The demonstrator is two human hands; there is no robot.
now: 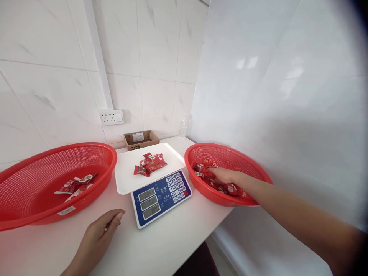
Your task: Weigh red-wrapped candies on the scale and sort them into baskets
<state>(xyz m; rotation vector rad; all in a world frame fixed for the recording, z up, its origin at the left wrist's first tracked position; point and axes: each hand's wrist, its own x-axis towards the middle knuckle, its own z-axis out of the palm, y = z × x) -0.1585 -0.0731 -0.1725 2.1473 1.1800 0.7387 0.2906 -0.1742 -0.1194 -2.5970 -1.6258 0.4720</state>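
My right hand (222,175) reaches into the right red basket (244,163), among small red wrapped packets (232,189). Its fingertips are hidden by the packets, so their grip does not show. Loosely curled, my left hand (105,228) is closed near the table's front, left of the digital scale (162,199); nothing shows in it. A small pile of red packets (151,164) lies on the scale's white tray (125,180). Several more packets (76,186) rest at the bottom of the left red basket (37,168).
Behind the scale stands an open cardboard box (142,140), with a clear plastic bottle (183,127) in the corner. A power socket (111,117) is on the tiled wall. The white table (184,226) ends at a slanting edge below the right basket, close to the right wall.
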